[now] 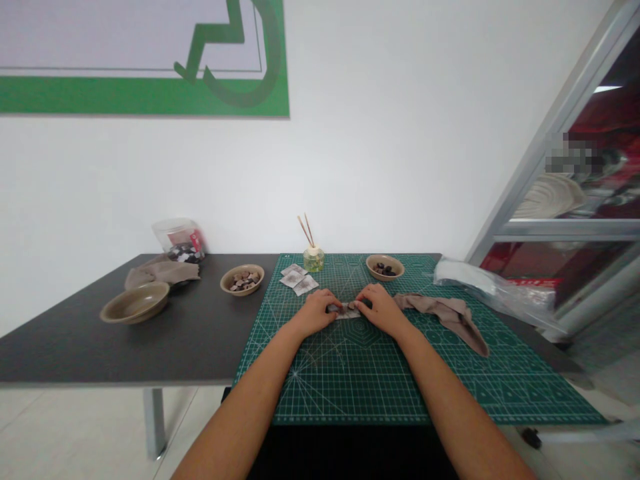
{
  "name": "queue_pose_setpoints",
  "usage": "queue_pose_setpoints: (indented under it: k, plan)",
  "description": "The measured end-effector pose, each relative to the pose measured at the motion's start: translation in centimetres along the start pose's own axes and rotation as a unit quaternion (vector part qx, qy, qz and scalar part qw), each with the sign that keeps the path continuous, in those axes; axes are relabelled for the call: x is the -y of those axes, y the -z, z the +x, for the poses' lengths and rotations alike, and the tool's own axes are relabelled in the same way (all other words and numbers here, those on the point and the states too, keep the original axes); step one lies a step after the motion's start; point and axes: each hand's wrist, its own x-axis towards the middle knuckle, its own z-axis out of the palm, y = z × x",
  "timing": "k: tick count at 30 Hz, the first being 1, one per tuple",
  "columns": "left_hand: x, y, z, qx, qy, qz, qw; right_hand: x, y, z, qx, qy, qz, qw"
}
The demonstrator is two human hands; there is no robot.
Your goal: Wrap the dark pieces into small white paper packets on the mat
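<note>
My left hand [320,312] and my right hand [381,309] work close together over the mat, fingertips bent inward in a pinch. Between them is a small pale printed packet [349,315], flat and partly covered by my fingers. A small brown bit shows by my right fingertips and a darker one by my left; what these are I cannot make out. Beyond my left hand lie several square packets [299,279], pale with a greyish print, overlapping. Right of my right hand, a crumpled brown cloth [445,312] stretches across the green cutting mat [350,387].
A reed diffuser [314,259] stands at the back. One bowl [243,292] holds brown pieces; another bowl [385,275] holds dark ones. At left are a bare bowl [135,308], a cloth [163,271] and a clear container [179,237]. A plastic bag [490,290] lies right.
</note>
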Motion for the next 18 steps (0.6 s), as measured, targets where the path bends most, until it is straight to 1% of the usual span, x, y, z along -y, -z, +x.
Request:
queue_pose_setpoints:
  k: [2, 4, 7, 13, 15, 18]
  plan:
    - [-0.09, 0.05, 0.0, 0.003, 0.002, -0.001, 1.0, -0.17, -0.07, 0.0, -0.016, -0.008, -0.008, 1.0]
    - [-0.15, 0.05, 0.01, 0.002, 0.002, -0.003, 1.0, -0.17, -0.15, -0.01, -0.016, 0.004, -0.001, 1.0]
    - [-0.17, 0.02, 0.04, -0.003, -0.001, -0.004, 1.0, 0.05, -0.21, -0.02, 0.007, 0.035, 0.012, 0.999]
    - [-0.13, 0.02, -0.01, -0.005, -0.002, -0.002, 1.0, 0.73, 0.18, -0.09, 0.049, 0.07, 0.038, 0.996]
    - [-0.05, -0.02, -0.04, -0.005, -0.004, -0.002, 1.0, 0.8, 0.17, -0.03, 0.049, 0.065, 0.038, 0.996]
    - [0.01, -0.1, -0.06, -0.003, -0.005, 0.001, 1.0, 0.56, 0.04, 0.12, 0.026, 0.038, 0.009, 0.999]
